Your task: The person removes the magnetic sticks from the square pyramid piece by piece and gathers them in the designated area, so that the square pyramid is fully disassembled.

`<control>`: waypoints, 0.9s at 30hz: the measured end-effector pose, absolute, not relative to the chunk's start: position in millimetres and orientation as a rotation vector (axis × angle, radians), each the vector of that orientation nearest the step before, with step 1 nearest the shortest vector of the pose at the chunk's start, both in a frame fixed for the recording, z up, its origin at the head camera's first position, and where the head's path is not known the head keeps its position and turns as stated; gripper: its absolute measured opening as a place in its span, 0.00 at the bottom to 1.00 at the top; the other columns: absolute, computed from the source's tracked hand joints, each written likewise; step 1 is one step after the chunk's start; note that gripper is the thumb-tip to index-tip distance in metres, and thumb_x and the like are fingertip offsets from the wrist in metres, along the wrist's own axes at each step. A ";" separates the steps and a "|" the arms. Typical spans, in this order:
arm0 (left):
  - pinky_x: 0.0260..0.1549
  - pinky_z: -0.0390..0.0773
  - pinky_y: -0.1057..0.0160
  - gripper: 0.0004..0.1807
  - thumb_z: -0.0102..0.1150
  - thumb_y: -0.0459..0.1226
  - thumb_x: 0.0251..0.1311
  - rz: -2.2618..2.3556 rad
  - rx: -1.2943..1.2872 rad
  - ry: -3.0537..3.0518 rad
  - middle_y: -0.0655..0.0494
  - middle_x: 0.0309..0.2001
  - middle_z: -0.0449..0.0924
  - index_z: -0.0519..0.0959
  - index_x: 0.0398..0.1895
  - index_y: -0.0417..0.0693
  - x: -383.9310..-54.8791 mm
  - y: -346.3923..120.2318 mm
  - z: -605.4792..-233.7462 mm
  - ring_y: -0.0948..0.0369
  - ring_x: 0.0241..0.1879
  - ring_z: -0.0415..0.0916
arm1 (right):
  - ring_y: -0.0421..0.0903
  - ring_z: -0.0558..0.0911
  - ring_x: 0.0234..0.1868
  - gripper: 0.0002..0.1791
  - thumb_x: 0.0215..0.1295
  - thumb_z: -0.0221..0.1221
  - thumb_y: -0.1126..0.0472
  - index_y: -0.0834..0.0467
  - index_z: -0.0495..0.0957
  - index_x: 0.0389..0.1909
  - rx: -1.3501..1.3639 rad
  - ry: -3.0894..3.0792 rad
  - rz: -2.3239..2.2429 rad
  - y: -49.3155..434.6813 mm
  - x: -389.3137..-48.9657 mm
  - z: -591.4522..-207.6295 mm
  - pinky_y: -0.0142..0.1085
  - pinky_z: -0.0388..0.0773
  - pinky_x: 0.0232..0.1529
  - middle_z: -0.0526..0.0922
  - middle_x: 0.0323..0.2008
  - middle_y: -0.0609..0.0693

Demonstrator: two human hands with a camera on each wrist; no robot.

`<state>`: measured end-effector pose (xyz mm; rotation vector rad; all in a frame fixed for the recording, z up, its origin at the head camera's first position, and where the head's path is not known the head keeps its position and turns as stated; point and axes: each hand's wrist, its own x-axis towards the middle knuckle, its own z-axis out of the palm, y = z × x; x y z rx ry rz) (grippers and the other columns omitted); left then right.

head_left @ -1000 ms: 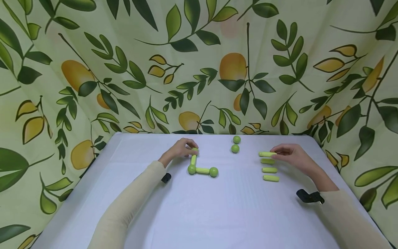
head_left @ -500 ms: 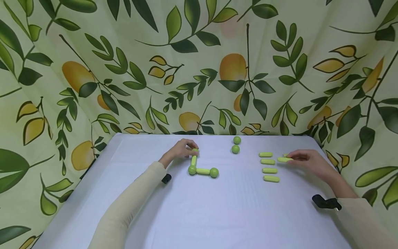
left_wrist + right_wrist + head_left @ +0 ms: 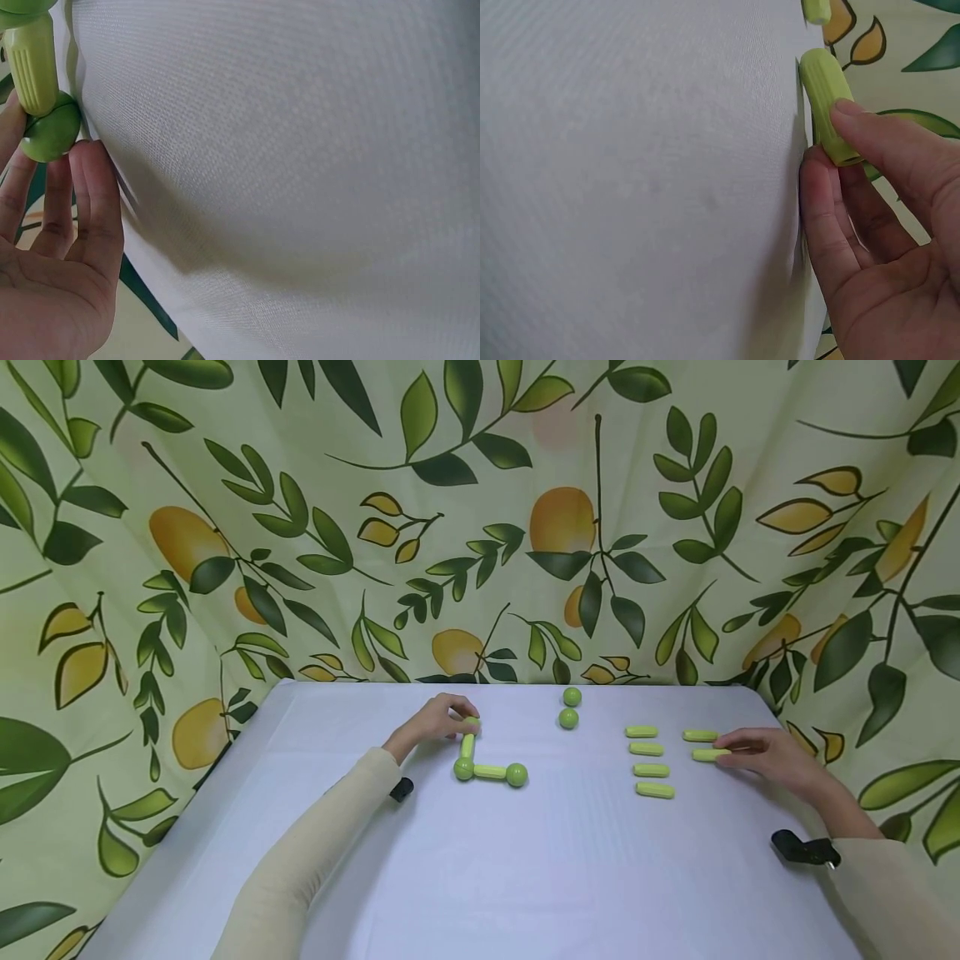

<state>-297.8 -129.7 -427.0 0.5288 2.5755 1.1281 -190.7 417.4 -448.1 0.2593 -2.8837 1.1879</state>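
On the left of the table, my left hand grips a green ball between thumb and fingers. That ball caps one end of an L-shaped piece: a light green rod runs to a corner ball, and a second rod leads right to an end ball. Far to the right, my right hand pinches a ribbed light green rod by its right end, thumb on one side. Just behind this rod lies a similar loose rod. Fingers partly hide both held things.
Several loose rods form a column left of the right hand. Two loose balls, a rear one and a nearer one, sit near the back edge. A leaf-patterned curtain hangs behind the white table.
My right hand has moved right and slightly nearer with a rod from the column's back area, now in front of another rod at the right. The left hand stays on its ball.
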 end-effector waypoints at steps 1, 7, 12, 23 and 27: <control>0.36 0.83 0.61 0.12 0.72 0.35 0.62 1.133 0.530 2.573 0.52 0.45 0.82 0.84 0.47 0.42 -298.1 -129.9 -427.2 0.55 0.43 0.76 | 0.29 0.76 0.42 0.17 0.63 0.72 0.58 0.64 0.86 0.48 0.255 -2.887 1.191 417.5 -190.7 -447.4 0.28 0.78 0.37 0.81 0.53 0.65; 0.36 0.82 0.61 0.12 0.72 0.35 0.62 1.132 0.527 2.568 0.52 0.45 0.82 0.84 0.47 0.42 -297.4 -129.4 -425.6 0.55 0.44 0.76 | 0.38 0.77 0.44 0.18 0.63 0.72 0.56 0.63 0.86 0.49 0.218 -2.942 1.162 416.6 -194.5 -446.2 0.29 0.78 0.38 0.80 0.55 0.66; 0.36 0.82 0.61 0.12 0.72 0.35 0.62 1.134 0.521 2.565 0.52 0.45 0.82 0.84 0.47 0.42 -297.1 -129.9 -424.9 0.56 0.43 0.76 | 0.48 0.77 0.47 0.19 0.61 0.73 0.55 0.62 0.86 0.48 0.211 -2.968 1.127 416.8 -198.4 -447.2 0.30 0.78 0.38 0.80 0.54 0.66; 0.34 0.83 0.62 0.12 0.72 0.35 0.62 1.108 0.548 2.587 0.54 0.45 0.83 0.85 0.46 0.42 -300.9 -130.1 -428.3 0.55 0.47 0.76 | 0.39 0.77 0.45 0.19 0.62 0.73 0.55 0.62 0.86 0.48 0.215 -2.966 1.160 418.3 -196.1 -442.9 0.29 0.76 0.39 0.82 0.52 0.63; 0.34 0.83 0.62 0.12 0.72 0.35 0.62 1.101 0.540 2.589 0.54 0.45 0.83 0.85 0.46 0.43 -300.0 -129.8 -428.0 0.54 0.47 0.76 | 0.33 0.77 0.44 0.20 0.62 0.72 0.55 0.62 0.86 0.51 0.220 -2.947 1.142 420.2 -195.4 -442.2 0.25 0.75 0.39 0.83 0.52 0.62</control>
